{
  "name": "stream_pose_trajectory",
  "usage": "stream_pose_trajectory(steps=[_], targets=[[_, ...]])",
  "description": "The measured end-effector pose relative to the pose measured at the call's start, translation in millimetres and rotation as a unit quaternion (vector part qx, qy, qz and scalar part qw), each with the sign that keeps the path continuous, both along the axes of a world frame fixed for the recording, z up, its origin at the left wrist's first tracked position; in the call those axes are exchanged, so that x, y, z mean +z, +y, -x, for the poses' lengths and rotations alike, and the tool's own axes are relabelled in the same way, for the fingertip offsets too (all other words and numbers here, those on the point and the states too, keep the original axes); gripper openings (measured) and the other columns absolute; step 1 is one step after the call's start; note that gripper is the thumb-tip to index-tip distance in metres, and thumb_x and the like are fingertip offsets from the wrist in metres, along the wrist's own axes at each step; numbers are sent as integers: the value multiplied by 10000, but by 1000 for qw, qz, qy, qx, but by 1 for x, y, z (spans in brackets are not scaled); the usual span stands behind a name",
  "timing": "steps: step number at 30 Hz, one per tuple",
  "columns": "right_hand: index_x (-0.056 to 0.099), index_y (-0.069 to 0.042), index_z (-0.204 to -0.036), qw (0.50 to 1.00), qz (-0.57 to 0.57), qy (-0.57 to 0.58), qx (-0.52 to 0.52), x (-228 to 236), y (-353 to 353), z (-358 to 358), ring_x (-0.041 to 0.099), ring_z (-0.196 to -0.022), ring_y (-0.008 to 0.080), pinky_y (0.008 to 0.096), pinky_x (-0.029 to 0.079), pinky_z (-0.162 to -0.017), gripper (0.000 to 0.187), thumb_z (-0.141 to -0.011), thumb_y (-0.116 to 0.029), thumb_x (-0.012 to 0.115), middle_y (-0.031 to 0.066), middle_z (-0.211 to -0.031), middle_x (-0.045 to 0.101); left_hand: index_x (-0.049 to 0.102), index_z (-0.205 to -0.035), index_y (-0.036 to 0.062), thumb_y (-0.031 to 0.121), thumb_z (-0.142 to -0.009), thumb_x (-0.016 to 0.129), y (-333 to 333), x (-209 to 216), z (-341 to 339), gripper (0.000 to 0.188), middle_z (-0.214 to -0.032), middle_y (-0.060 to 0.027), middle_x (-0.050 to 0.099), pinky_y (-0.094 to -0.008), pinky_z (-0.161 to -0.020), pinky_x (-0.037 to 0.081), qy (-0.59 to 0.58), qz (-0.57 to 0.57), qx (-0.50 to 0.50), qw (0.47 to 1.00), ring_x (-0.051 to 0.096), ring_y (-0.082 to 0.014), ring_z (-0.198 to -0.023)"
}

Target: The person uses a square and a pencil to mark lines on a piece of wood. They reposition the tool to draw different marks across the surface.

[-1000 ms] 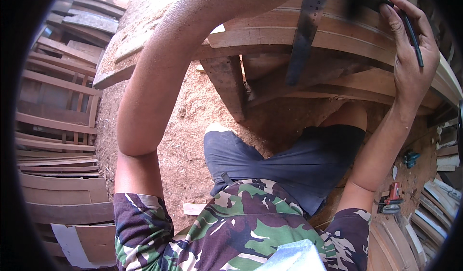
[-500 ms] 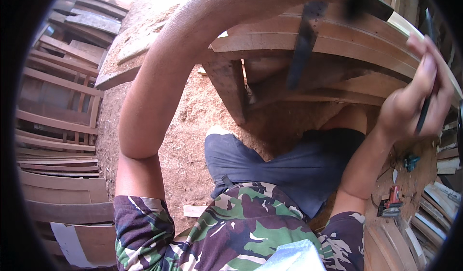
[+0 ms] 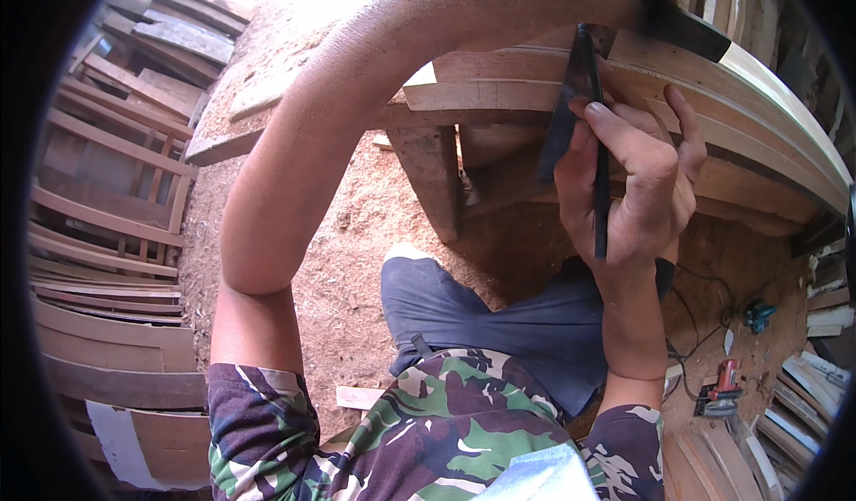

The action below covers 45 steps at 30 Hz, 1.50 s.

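Observation:
My left arm reaches across the top of the view. My left hand [image 3: 620,4], dark and partly cut off, holds down a try square by its black stock [image 3: 700,37]. The square's dark metal blade [image 3: 559,131] lies across several pale wooden boards [image 3: 486,95] and sticks out past their near edge. My right hand [image 3: 637,176] is closed on a slim black pencil [image 3: 602,180]. The pencil stands along the blade, its far end over the boards. Which point of it touches the wood is hard to make out.
Under the boards is a dark wooden support [image 3: 428,176]. Sawdust covers the floor [image 3: 343,234]. Stacked wooden frames [image 3: 111,176] line the left. At right lie a red power tool [image 3: 724,385], a teal tool [image 3: 759,316], black cables and wood offcuts [image 3: 807,394].
My right hand has swung left and inward with the pencil, from the boards' right end to beside the blade. My left hand and the square stay nearly in place.

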State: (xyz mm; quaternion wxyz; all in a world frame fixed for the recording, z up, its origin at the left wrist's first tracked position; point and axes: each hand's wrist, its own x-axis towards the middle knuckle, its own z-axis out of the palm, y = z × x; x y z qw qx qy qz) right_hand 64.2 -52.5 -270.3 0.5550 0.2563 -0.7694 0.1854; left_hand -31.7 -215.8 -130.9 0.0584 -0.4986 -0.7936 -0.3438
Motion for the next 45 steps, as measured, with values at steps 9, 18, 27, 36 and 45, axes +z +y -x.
stream_pose_trajectory(steps=[9, 18, 27, 36, 45], targets=[[673, -94, -1128, 999, -30, -28, -30, 0, -2, -8, 801, -948, 255, 540, 438, -1183, 250, -933, 16, 785, 81, -975, 807, 820, -1305, 73, 149, -980, 765, 8, -16, 15, 339, -1165, -138, 821, -395, -987, 584, 12, -64, -38, 997, 746, -235, -1026], [680, -67, -1017, 997, -6, -62, -40, -23, -16, -22, 757, -959, 300, 558, 409, -1118, 195, -866, -136, 782, 108, -982, 744, 833, -1281, 77, 111, -962, 758, -6, -9, -8, 330, -1112, -161, 792, -410, -985, 587, 47, -77, -47, 995, 731, -260, -1046], [685, -72, -1034, 992, -6, -120, -48, -27, -16, -36, 756, -892, 277, 523, 424, -1112, 251, -805, -42, 784, 92, -923, 739, 839, -1262, 75, 103, -945, 761, -1, -8, -18, 328, -1048, -162, 818, -390, -923, 612, 105, -70, -5, 992, 750, -238, -940], [666, -99, -1133, 1000, 14, 3, -4, 1, -13, -10, 710, -824, 250, 499, 400, -1136, 354, -829, 8, 813, 44, -923, 721, 842, -1243, 55, 77, -926, 753, 3, 2, -1, 330, -1017, -151, 821, -376, -881, 616, -48, -38, -12, 998, 752, -213, -915], [684, -85, -1088, 998, -21, -29, -50, -13, -11, -14, 720, -852, 261, 518, 430, -1089, 273, -839, -71, 795, 65, -952, 724, 860, -1204, 83, 82, -914, 771, 5, 4, -23, 304, -1016, -148, 826, -384, -848, 627, 52, -24, 53, 997, 760, -231, -862]])
